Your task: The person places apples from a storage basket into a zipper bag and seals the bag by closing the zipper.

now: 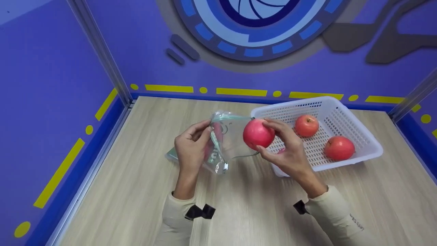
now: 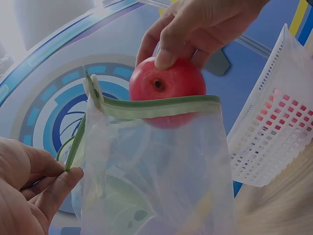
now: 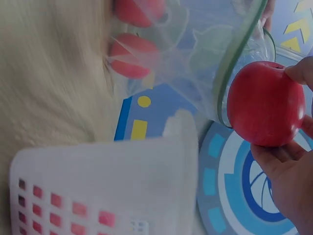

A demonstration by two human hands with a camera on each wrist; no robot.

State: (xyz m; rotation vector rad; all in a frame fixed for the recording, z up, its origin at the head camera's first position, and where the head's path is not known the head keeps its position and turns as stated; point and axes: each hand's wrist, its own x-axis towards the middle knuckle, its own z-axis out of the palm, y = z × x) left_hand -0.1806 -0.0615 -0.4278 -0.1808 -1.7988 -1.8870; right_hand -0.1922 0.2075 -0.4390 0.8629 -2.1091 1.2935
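My left hand [image 1: 189,147] pinches one edge of the mouth of a clear zip bag [image 2: 161,161] with a green seal strip. The bag hangs with its mouth spread open, and a pale green print shows on its side. My right hand [image 1: 294,153] grips a red apple [image 1: 258,134] between thumb and fingers. That apple is right at the bag's mouth, its lower part overlapping the green strip in the left wrist view. Through the plastic, two more red apples [image 3: 134,55] show in the right wrist view.
A white perforated basket [image 1: 367,150] stands on the right of the wooden table [image 1: 136,191]. Inside are several apples, including one at the back [image 1: 306,125] and one at the right [image 1: 339,148]. Blue-purple panels [image 1: 211,75] border the table behind and at the sides.
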